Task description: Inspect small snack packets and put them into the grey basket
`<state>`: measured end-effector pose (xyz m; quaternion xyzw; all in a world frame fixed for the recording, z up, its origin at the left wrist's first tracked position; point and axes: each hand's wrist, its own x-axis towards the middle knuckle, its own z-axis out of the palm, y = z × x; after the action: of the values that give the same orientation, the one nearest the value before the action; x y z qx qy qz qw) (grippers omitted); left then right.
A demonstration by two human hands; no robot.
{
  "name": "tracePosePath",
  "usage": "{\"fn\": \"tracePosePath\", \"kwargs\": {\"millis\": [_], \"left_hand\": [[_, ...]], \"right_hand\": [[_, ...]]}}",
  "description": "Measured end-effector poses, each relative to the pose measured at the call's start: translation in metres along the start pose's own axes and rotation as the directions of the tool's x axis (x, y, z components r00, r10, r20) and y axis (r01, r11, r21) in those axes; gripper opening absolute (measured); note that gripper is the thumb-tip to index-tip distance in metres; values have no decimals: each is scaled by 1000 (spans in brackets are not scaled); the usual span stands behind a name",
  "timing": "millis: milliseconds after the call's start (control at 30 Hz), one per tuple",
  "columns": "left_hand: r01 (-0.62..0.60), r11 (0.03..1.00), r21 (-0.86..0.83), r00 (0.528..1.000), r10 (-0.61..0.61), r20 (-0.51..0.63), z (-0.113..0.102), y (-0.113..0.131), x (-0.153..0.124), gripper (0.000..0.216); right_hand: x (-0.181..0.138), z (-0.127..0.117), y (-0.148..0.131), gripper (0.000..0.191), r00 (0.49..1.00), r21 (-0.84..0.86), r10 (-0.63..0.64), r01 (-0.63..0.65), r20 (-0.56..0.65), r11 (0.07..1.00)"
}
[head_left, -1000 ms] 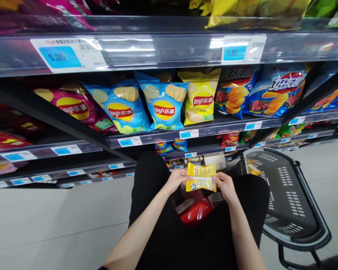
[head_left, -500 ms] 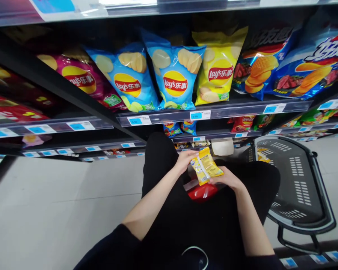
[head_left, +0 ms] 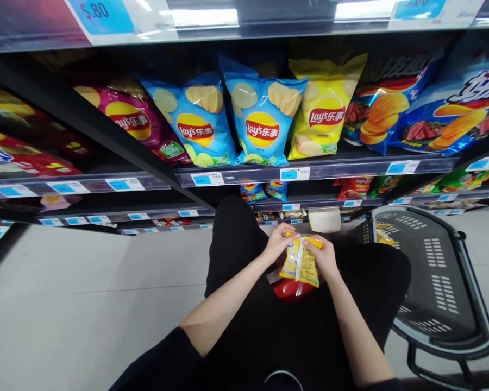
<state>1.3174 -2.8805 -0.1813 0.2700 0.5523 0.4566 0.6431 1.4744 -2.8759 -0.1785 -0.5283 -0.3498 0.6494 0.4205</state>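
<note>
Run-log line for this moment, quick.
left hand: grips yellow packet | right hand: grips same packet | basket: beside right knee

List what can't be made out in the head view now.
Head view:
Yellow packet: print too small; top partly behind left hand and right hand.
Red thing: partly behind the packet.
Upper right price tag: cut by the top edge.
Yellow item in basket: too small to identify.

Through my remote head feed I register: yellow packet and blue chip bags, glossy plastic film; basket, smooth plastic; trousers, matt cloth; floor, smooth, faint sheen.
</note>
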Motion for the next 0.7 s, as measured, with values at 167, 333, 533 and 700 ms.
{"fn": "tracePosePath", "kwargs": {"millis": [167, 333, 533, 700], "left_hand": [[181, 983, -6, 972, -178, 155, 6, -3, -7, 52], [155, 985, -81, 982, -145, 121, 8, -1, -8, 60], [78, 988, -132, 997, -76, 21, -3, 10, -2, 37], [18, 993, -120, 998, -25, -59, -7, 13, 1, 31]], "right_hand": [[10, -11, 8, 34, 960, 120, -45, 81, -277, 989], [13, -25, 3, 32, 964, 181, -22, 72, -265, 981], [11, -32, -6, 31, 990, 129, -46, 64, -135, 990], [10, -29, -5, 27, 990, 54, -94, 100, -104, 994]]}}
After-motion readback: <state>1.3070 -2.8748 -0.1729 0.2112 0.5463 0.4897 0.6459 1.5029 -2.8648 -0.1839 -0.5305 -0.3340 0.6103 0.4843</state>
